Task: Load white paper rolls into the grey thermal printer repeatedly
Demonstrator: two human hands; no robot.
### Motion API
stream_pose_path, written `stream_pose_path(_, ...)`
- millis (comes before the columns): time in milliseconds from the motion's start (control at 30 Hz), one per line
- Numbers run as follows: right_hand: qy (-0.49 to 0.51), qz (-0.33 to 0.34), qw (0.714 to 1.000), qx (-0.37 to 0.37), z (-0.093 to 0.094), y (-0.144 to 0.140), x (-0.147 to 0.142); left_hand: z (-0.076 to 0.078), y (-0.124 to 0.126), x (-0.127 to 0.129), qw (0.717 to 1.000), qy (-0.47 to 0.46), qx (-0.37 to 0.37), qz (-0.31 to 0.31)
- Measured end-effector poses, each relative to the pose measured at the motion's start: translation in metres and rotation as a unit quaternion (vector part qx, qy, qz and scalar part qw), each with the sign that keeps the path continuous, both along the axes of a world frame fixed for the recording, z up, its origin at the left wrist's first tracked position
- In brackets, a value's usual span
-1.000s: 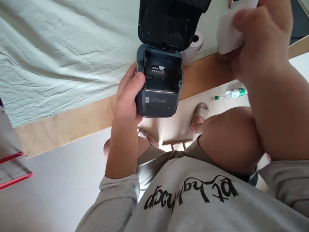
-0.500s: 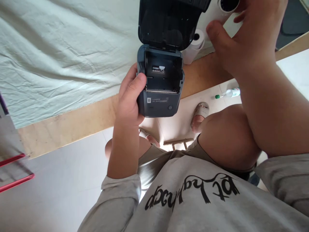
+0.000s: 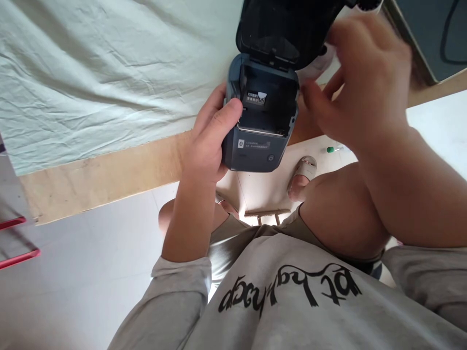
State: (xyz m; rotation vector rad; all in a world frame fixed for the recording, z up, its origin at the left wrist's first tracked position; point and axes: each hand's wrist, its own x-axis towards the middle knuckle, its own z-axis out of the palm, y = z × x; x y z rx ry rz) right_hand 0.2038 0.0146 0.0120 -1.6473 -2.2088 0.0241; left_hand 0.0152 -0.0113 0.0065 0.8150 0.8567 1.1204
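While the left hand [image 3: 206, 146] grips the printer [image 3: 260, 121] over the surface [image 3: 98, 177] edge, lid [image 3: 284, 24] up and bay empty, the right hand [image 3: 359, 92] hovers beside it, fingers spread, holding nothing; loading looks underway.

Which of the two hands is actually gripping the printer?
The left hand, thumb wrapped over the open printer; the right hand hovers beside it with fingers spread.
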Motion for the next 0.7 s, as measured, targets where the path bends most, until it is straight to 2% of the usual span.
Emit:
stream_pose_path(100, -0.022, -0.021, 0.997, -0.07, -0.005, 0.004, -0.001, -0.001, 0.0, 0.0, 1.0, -0.008, -0.001, -0.004)
stream_pose_path(200, -0.004, -0.015, 0.998, -0.065, -0.004, 0.003, 0.0, -0.001, 0.0, 0.0, 1.0, -0.008, -0.007, -0.003)
stream_pose_path(367, 0.006, 0.053, 0.996, -0.065, -0.002, -0.004, 0.001, -0.002, -0.001, -0.001, 0.999, -0.029, -0.013, -0.008)
stream_pose_path(533, 0.022, 0.033, 0.998, -0.048, -0.007, -0.006, 0.004, -0.001, -0.001, -0.002, 0.999, -0.031, -0.017, -0.012)
stream_pose_path(600, 0.066, 0.041, 0.996, -0.053, -0.01, -0.002, 0.007, -0.001, -0.001, -0.002, 0.999, -0.028, -0.015, -0.015)
stream_pose_path(700, 0.19, 0.062, 0.98, -0.012, -0.013, 0.009, 0.012, 0.0, -0.001, -0.002, 1.0, -0.018, -0.013, -0.007)
